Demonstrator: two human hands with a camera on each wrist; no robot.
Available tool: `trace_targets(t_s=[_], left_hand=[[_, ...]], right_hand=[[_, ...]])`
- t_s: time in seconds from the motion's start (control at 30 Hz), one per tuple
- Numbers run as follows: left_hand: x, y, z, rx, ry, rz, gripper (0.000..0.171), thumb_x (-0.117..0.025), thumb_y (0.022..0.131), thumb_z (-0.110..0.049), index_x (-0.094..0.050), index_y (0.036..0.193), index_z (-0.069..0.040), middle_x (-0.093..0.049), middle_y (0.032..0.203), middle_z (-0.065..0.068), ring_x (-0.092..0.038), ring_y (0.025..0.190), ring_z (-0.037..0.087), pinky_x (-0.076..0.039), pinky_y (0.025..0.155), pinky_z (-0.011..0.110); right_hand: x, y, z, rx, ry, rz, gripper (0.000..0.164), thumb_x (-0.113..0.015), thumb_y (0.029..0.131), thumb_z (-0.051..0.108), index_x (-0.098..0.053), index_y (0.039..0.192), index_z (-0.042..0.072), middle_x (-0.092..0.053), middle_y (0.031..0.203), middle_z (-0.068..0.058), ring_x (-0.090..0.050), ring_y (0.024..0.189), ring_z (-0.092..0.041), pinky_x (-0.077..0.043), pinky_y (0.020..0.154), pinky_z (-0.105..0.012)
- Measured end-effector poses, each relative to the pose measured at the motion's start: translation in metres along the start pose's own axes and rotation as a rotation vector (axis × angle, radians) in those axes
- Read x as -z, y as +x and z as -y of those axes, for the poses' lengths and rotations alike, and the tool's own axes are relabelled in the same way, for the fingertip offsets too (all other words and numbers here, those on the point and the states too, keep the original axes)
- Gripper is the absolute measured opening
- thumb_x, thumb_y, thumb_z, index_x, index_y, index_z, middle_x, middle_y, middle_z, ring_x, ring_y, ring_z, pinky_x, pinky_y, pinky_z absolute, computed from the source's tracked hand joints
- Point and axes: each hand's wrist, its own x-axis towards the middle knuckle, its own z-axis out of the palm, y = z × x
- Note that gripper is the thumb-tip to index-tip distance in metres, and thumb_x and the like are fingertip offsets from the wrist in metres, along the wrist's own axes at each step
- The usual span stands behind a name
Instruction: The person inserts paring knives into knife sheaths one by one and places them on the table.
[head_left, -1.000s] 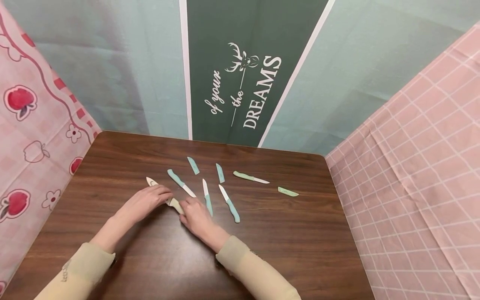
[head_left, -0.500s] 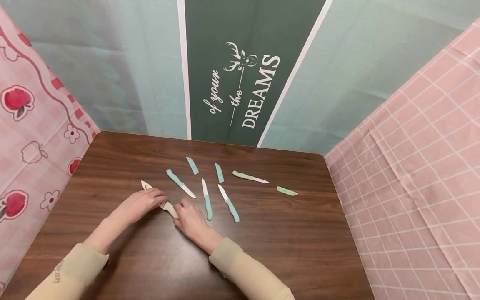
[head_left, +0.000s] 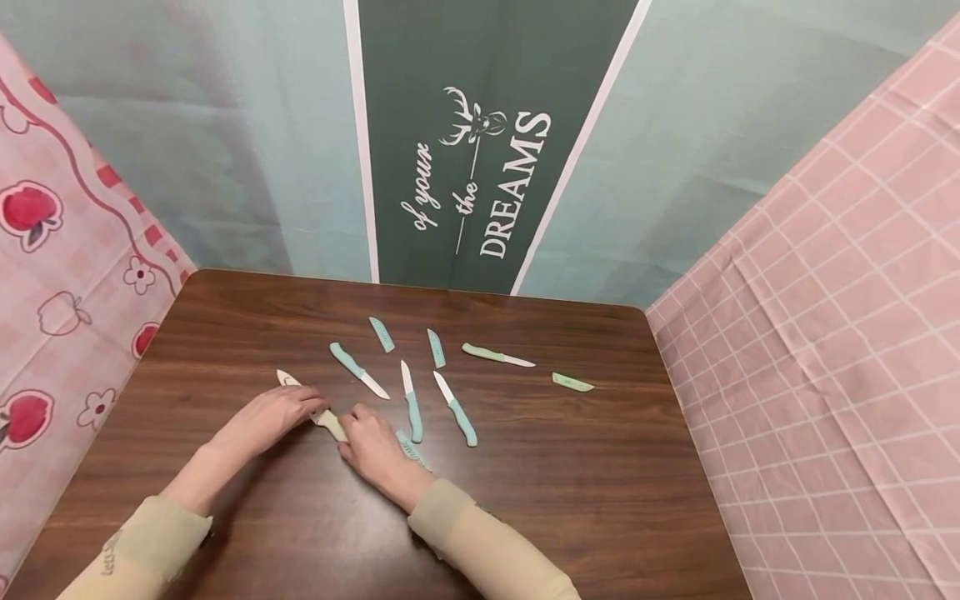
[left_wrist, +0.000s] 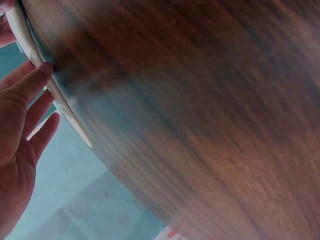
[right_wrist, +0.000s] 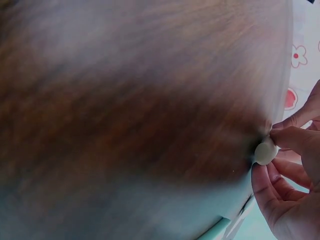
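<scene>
A cream-handled knife point(head_left: 332, 426) lies slantwise between my two hands at the left of the table, its blade inside a cream sheath point(head_left: 287, 378) that points to the far left. My left hand point(head_left: 270, 418) pinches the sheath near the handle end, thumb on one side and fingertips on the other, as the left wrist view shows. The handle's rounded end point(right_wrist: 266, 152) is held between the thumb and fingers of my right hand point(head_left: 381, 452). Partly hidden beside the right hand is a blue sheath point(head_left: 411, 451).
Three bare knives with blue handles lie right of the hands: one knife point(head_left: 360, 372), another point(head_left: 412, 402) and a third point(head_left: 456, 410). Two blue sheaths point(head_left: 382, 334) are behind them. Farther right are a green-handled knife point(head_left: 498, 356) and a green sheath point(head_left: 572, 382). Fabric walls surround the wooden table point(head_left: 600, 483).
Both hands have shifted a little left and nearer with the cream knife between them. The blue sheath and a blue handle formerly covered by the right hand now show.
</scene>
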Motion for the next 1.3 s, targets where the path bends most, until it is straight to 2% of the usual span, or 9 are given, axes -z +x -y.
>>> trace_targets(t_s=[0.5,0.93,1.17,1.3], left_hand=[[0.003,0.001,0.001,0.066,-0.044,0.036,0.019,-0.075,0.075,0.001,-0.069,0.091,-0.008,-0.067,0.092,0.004,-0.067,0.083,0.02,-0.057,0.068,0.036],[0.007,-0.004,0.004,0.164,-0.072,0.148,0.018,-0.072,0.08,0.001,-0.072,0.098,-0.004,-0.068,0.102,0.011,-0.067,0.092,0.028,-0.058,0.076,0.043],[0.009,-0.003,0.004,0.159,-0.068,0.15,0.02,-0.072,0.081,0.001,-0.073,0.1,-0.005,-0.069,0.101,0.011,-0.067,0.091,0.028,-0.057,0.077,0.043],[0.009,-0.001,0.005,0.149,-0.063,0.134,0.019,-0.072,0.08,0.0,-0.074,0.097,-0.006,-0.069,0.097,0.007,-0.068,0.087,0.025,-0.058,0.073,0.041]], right_hand=[[-0.001,0.002,0.002,0.019,-0.011,-0.012,0.021,-0.075,0.081,0.03,-0.07,0.097,0.016,-0.062,0.092,0.002,-0.059,0.08,-0.012,-0.052,0.066,-0.024],[0.003,0.003,0.006,0.022,0.039,0.046,0.027,-0.073,0.084,0.029,-0.07,0.106,0.015,-0.063,0.098,0.001,-0.059,0.082,-0.012,-0.051,0.064,-0.023],[0.006,0.002,0.001,0.043,0.055,0.038,0.031,-0.073,0.084,0.029,-0.07,0.112,0.014,-0.065,0.102,0.002,-0.06,0.089,-0.012,-0.052,0.071,-0.022],[0.01,0.001,-0.003,0.05,0.093,0.025,0.03,-0.073,0.085,0.028,-0.071,0.111,0.013,-0.065,0.103,0.002,-0.061,0.091,-0.012,-0.053,0.074,-0.022]])
